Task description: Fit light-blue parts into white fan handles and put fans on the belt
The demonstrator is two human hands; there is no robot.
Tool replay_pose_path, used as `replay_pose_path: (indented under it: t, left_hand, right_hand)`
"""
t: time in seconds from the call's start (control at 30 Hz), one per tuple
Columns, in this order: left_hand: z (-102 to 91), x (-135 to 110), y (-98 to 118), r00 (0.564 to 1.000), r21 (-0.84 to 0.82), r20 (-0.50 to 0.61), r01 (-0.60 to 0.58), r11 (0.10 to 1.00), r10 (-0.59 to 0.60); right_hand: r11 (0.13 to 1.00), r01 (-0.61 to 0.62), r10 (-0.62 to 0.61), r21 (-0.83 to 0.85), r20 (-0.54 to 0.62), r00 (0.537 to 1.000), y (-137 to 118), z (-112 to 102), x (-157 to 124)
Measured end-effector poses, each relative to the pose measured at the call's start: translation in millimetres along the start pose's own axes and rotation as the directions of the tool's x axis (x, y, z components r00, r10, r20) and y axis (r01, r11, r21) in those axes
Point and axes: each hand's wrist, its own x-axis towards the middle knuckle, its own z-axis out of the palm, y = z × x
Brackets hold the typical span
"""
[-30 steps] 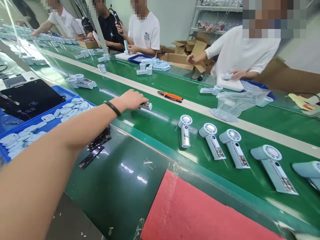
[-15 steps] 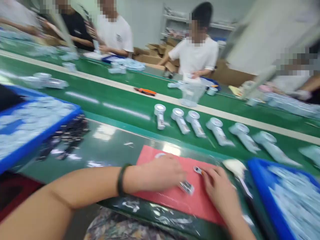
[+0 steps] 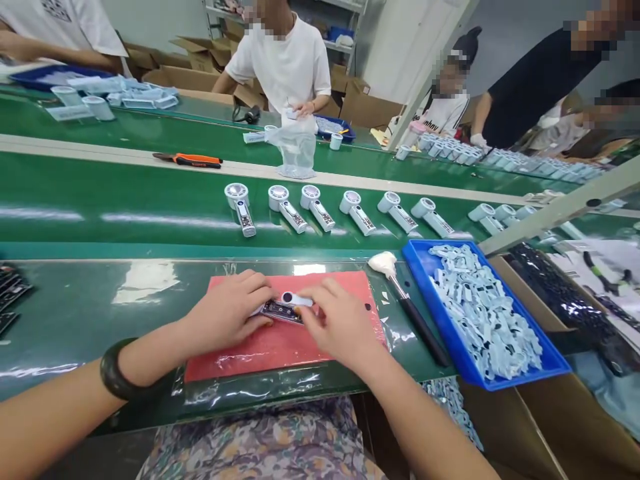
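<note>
My left hand (image 3: 231, 308) is closed over a handheld fan lying on the red mat (image 3: 250, 357); it hides the fan's head. The fan's open handle (image 3: 281, 311) shows a dark circuit board and points right. In my right hand (image 3: 343, 323) is a small pale blue cover piece (image 3: 301, 301) with a black round spot at its left end, pinched between thumb and fingers. That piece sits right above the board, along the handle's far side; whether they touch I cannot tell.
Several pale fans (image 3: 320, 208) lie in a row on the green conveyor (image 3: 125, 193). A mallet (image 3: 420, 323) with a white head lies right of the mat, beside a blue tray (image 3: 525, 381) of pale parts. Orange pliers (image 3: 190, 161) rest farther back. Co-workers sit across.
The view has swung to the right. My right hand has brought the cover piece leftward to the fan's handle, while my left hand stays on the fan.
</note>
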Motion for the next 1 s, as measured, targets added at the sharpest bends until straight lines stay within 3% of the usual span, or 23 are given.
replay_pose_path:
  t: [0.13, 0.23, 0.37, 0.47, 0.57, 0.67, 0.77, 1.0]
  left_hand:
    - [-4.9, 1.4, -0.2, 0.999, -0.198, -0.037, -0.026, 0.98, 0.019]
    - [-5.9, 2.0, 0.3, 0.998, -0.236, -0.052, -0.03, 0.971, 0.019]
    - [-1.6, 3.2, 1.7, 0.999, -0.237, -0.036, 0.025, 0.971, -0.034]
    - [0.9, 2.1, 3.1, 0.998, -0.229, -0.035, 0.046, 0.972, -0.055]
    - [-0.1, -3.6, 6.8, 0.997, -0.225, -0.075, -0.001, 0.974, -0.016]
    - [-1.4, -13.9, 14.9, 0.995, -0.191, -0.098, -0.052, 0.98, 0.034]
    - [2.2, -24.2, 24.6, 0.998, -0.104, -0.071, -0.01, 0.995, 0.002]
    - [10.9, -27.2, 32.1, 0.995, -0.025, -0.059, 0.078, 0.997, -0.079]
  right_hand:
    - [0.988, 0.058, -0.05, -0.141, 0.06, 0.997, -16.9, 19.0, 5.4]
    - [0.989, 0.057, -0.051, -0.138, 0.041, 0.998, -17.0, 24.7, 4.0]
    - [0.99, 0.005, 0.001, 0.143, -0.036, 0.999, -10.3, 29.6, -1.8]
    - [0.874, -0.119, 0.151, 0.472, -0.03, 0.988, -2.0, 39.6, -3.7]
    - [0.786, -0.193, 0.193, 0.587, 0.063, 0.979, 3.1, 43.2, -4.5]
    - [0.867, -0.165, 0.094, 0.47, 0.171, 0.981, -0.2, 34.2, -8.5]
    - [0.942, -0.084, 0.006, 0.324, 0.235, 0.972, -8.4, 27.0, -14.6]
    - [0.991, -0.039, 0.019, 0.127, 0.159, 0.987, -13.2, 45.1, -23.7]
